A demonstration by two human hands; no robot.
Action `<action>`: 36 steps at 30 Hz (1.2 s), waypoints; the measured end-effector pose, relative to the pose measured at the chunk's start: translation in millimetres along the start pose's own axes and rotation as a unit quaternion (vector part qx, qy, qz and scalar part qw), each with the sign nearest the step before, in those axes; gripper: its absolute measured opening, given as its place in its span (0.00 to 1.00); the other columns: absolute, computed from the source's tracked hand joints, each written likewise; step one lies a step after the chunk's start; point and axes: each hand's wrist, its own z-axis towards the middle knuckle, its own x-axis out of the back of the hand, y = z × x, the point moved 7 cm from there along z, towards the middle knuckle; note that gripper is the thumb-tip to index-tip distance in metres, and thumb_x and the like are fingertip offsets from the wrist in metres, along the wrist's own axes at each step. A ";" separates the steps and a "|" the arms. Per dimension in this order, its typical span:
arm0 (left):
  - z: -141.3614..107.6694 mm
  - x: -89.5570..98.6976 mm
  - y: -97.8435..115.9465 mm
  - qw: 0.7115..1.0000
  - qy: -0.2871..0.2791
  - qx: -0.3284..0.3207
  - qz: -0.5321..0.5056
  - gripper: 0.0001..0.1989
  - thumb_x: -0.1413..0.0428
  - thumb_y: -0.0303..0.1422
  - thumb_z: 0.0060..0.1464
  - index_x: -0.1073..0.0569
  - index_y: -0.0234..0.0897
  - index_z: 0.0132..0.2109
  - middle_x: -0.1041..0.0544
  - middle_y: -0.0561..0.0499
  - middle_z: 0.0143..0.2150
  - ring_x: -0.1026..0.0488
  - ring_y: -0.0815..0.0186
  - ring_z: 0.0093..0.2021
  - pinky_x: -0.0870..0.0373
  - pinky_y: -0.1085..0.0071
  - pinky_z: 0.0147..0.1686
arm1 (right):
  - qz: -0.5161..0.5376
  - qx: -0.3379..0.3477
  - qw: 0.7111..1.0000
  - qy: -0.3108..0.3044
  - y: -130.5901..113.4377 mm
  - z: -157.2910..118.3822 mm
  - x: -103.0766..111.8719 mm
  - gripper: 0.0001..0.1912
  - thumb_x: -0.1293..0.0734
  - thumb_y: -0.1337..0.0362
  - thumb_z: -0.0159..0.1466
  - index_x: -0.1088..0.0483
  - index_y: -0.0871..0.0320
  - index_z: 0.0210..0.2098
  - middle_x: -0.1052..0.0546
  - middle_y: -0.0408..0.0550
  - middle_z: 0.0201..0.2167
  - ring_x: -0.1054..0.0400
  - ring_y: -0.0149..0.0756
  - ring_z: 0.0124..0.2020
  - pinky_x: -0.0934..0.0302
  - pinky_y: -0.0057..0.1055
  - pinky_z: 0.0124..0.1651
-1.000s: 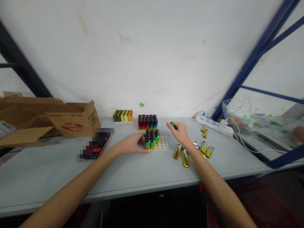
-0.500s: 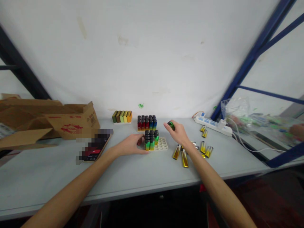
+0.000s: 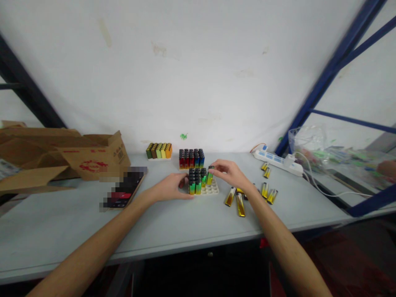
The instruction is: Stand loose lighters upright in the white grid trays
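My right hand (image 3: pixel 228 171) pinches a green-and-yellow lighter (image 3: pixel 210 176) with a black top, held upright over the white tray (image 3: pixel 213 189). Several matching lighters (image 3: pixel 195 187) stand in the tray's left part, and bare round holes show on its right. Curved around the tray's left end is my left hand (image 3: pixel 170 187), its thumb along the front edge and its fingers behind. Something dark red shows between those fingers, too small to make out. Gold-coloured lighters (image 3: pixel 240 205) lie loose beside my right wrist, partly hidden by the forearm.
Behind the tray stand red and blue lighters (image 3: pixel 191 159); further left is a tray of green, brown and orange ones (image 3: pixel 159 151). A phone (image 3: pixel 128 187) and cardboard box (image 3: pixel 102 161) are at left. At right lie a power strip (image 3: pixel 278 162) and plastic bags (image 3: pixel 309 144).
My right hand has come down and slightly left, bringing the lighter from above the table to an upright position at the tray. My left hand has stayed in place.
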 end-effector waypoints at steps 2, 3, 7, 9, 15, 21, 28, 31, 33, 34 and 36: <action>0.0 -0.1 0.7 1.000 -0.001 -0.002 -0.004 0.30 0.35 0.55 0.46 0.27 0.36 0.47 0.24 0.50 0.36 0.28 0.61 0.34 0.35 0.68 0.33 | 0.047 -0.039 0.997 -0.041 6.0 -2.3 -8.7 0.20 0.31 0.46 0.67 0.25 0.58 0.42 0.26 0.42 0.26 0.32 0.32 0.26 0.35 0.30 0.31; 0.0 -0.1 1.0 1.000 -0.002 -0.002 -0.007 0.30 0.35 0.55 0.47 0.27 0.36 0.47 0.24 0.50 0.36 0.28 0.61 0.34 0.35 0.68 0.34 | 0.064 -0.052 0.995 -0.057 8.1 -3.4 -12.5 0.21 0.31 0.46 0.66 0.26 0.58 0.43 0.26 0.41 0.25 0.32 0.32 0.25 0.35 0.30 0.30; -0.1 0.3 2.1 1.000 -0.003 0.002 -0.009 0.29 0.35 0.54 0.47 0.27 0.36 0.46 0.25 0.51 0.35 0.29 0.61 0.34 0.36 0.69 0.33 | 0.077 -0.051 0.992 -0.082 8.8 -4.9 -19.3 0.20 0.29 0.47 0.65 0.30 0.56 0.45 0.24 0.40 0.26 0.29 0.32 0.25 0.32 0.30 0.33; -0.1 0.5 2.5 1.000 -0.004 0.004 -0.007 0.29 0.35 0.54 0.46 0.27 0.36 0.46 0.25 0.51 0.35 0.29 0.61 0.33 0.36 0.69 0.33 | 0.066 -0.045 0.993 -0.082 7.7 -4.8 -18.7 0.19 0.28 0.48 0.64 0.31 0.56 0.44 0.24 0.40 0.27 0.28 0.32 0.26 0.32 0.30 0.34; -0.9 0.8 3.2 1.000 -0.006 0.011 -0.008 0.29 0.35 0.55 0.47 0.27 0.36 0.45 0.25 0.51 0.35 0.30 0.61 0.33 0.37 0.69 0.32 | 0.013 -0.023 0.997 -0.075 3.2 -4.6 -13.8 0.17 0.28 0.50 0.64 0.30 0.56 0.42 0.22 0.42 0.28 0.27 0.33 0.29 0.32 0.29 0.34; -0.8 0.7 3.1 1.000 -0.005 0.007 -0.005 0.28 0.35 0.55 0.47 0.28 0.37 0.45 0.26 0.52 0.35 0.30 0.62 0.33 0.37 0.70 0.33 | -0.009 -0.018 0.996 -0.083 2.6 -4.0 -17.0 0.17 0.28 0.49 0.65 0.30 0.56 0.41 0.22 0.43 0.28 0.26 0.34 0.29 0.32 0.30 0.35; 0.1 0.4 2.5 1.000 -0.009 0.003 -0.005 0.29 0.36 0.55 0.47 0.27 0.36 0.45 0.27 0.52 0.34 0.30 0.62 0.33 0.37 0.69 0.33 | 0.001 -0.033 0.995 -0.095 3.7 -3.5 -23.3 0.18 0.28 0.50 0.64 0.34 0.55 0.41 0.23 0.41 0.27 0.27 0.34 0.28 0.33 0.30 0.34; 0.1 0.5 2.4 1.000 -0.007 0.002 -0.009 0.29 0.36 0.55 0.47 0.27 0.37 0.46 0.26 0.52 0.34 0.30 0.61 0.34 0.37 0.69 0.33 | -0.003 -0.034 0.994 -0.099 3.1 -3.2 -26.5 0.18 0.26 0.50 0.62 0.34 0.55 0.37 0.23 0.41 0.27 0.28 0.33 0.28 0.34 0.29 0.33; 0.1 0.7 2.4 1.000 -0.005 0.003 -0.008 0.29 0.35 0.55 0.46 0.27 0.37 0.46 0.26 0.52 0.34 0.30 0.62 0.33 0.37 0.70 0.33 | -0.014 -0.030 0.994 -0.099 2.7 -2.8 -29.0 0.17 0.26 0.51 0.62 0.34 0.55 0.35 0.23 0.42 0.27 0.29 0.32 0.28 0.35 0.28 0.32; 0.2 0.7 2.5 1.000 -0.005 0.003 -0.008 0.29 0.35 0.55 0.46 0.27 0.36 0.45 0.26 0.52 0.34 0.30 0.62 0.33 0.37 0.70 0.33 | -0.021 -0.029 0.994 -0.099 2.8 -2.6 -30.0 0.17 0.26 0.51 0.62 0.33 0.55 0.35 0.23 0.41 0.27 0.30 0.32 0.27 0.36 0.28 0.32; 0.2 0.5 2.6 1.000 -0.008 0.005 -0.009 0.29 0.35 0.55 0.46 0.27 0.36 0.45 0.27 0.52 0.34 0.31 0.62 0.33 0.37 0.70 0.33 | -0.035 -0.029 0.994 -0.098 2.9 -2.3 -30.1 0.17 0.26 0.51 0.62 0.32 0.56 0.34 0.24 0.41 0.27 0.31 0.31 0.26 0.37 0.27 0.31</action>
